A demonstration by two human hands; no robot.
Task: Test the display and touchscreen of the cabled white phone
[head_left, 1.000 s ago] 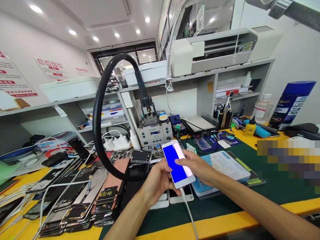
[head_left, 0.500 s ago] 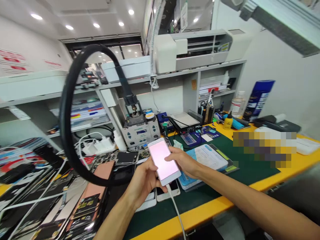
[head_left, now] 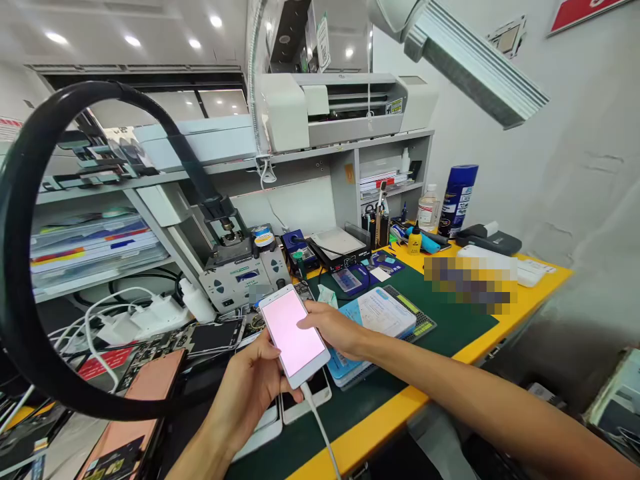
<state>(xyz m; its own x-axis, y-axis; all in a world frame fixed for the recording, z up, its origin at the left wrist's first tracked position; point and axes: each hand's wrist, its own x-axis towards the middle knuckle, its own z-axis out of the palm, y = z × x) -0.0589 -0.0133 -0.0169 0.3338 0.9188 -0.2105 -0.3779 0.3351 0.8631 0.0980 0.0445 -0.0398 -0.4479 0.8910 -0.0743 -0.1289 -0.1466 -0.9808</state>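
A white smartphone with a blank, glowing pinkish-white screen is held tilted above the bench. My left hand grips its lower left side, thumb on the front edge and fingers partly hidden beneath. Around the right side my right hand closes, its thumb over the screen. A white charging cable runs from the phone's bottom end down past the bench edge. Under the held phone lies another white-framed phone, partly covered. Beside my right hand sits a blue and white flat case.
A thick black hose loops at the left from the grey rework station. Phone parts and a pink phone back crowd the left. A yellow bottle and blue spray can stand at the back right. A lamp hangs overhead.
The view has turned to the right, so the bench contents appear shifted left. Both hands still hold the phone in much the same pose, and its screen remains lit.
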